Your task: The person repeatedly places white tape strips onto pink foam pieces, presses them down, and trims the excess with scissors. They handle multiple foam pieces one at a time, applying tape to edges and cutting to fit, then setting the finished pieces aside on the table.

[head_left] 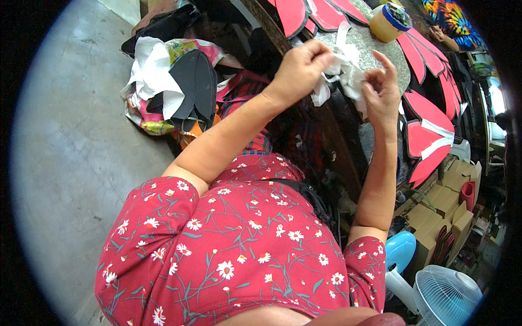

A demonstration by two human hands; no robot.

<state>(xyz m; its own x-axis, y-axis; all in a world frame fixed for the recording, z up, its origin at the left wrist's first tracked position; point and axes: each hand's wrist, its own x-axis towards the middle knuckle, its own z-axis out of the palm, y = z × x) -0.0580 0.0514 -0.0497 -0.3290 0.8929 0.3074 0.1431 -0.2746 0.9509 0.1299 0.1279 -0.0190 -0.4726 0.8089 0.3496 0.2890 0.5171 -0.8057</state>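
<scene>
Thin white strips (348,58), crumpled and fabric-like, bunch together over a speckled grey slab (390,57). My left hand (304,68) is closed, with its thumb and fingertips pinched on the left side of the strips. At their right side is my right hand (382,92), its index finger raised and the other fingers curled toward the thumb; whether a strip is between them is hard to tell. A yellowish jar with a blue rim (386,26) stands on the slab's far side. Red, dark-edged petal-shaped pieces (427,138) lie around the slab, some bearing white strips.
On my left, a colourful bag (155,126) holds dark curved pieces (193,81) and white sheets (155,73). Cardboard boxes (435,217) and a blue fan (448,296) stand at the lower right. Another person in a tie-dye shirt (454,22) is at the far right.
</scene>
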